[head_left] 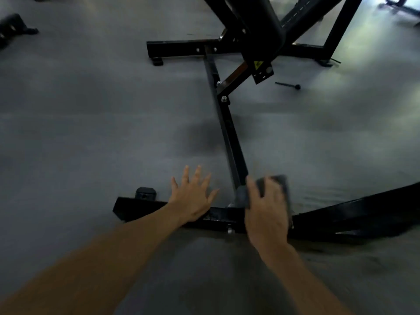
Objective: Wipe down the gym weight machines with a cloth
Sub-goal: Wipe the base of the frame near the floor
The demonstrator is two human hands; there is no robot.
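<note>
A black weight machine frame lies low on the grey floor. Its long centre bar [229,135] runs from a far crossbar [181,48] to a near crossbar [145,206]. My right hand [266,210] holds a dark grey cloth [283,185] pressed against the near end of the centre bar, where it meets the near crossbar. My left hand [193,196] is spread flat, fingers apart, with its heel on the near crossbar and its fingers over the floor. It holds nothing.
A thick black padded column [266,21] rises from the far base with a yellow warning sticker [258,64]. A loose black pin [289,85] lies on the floor to the right. More dark equipment [13,26] sits at far left. Grey rubber floor surrounds the frame.
</note>
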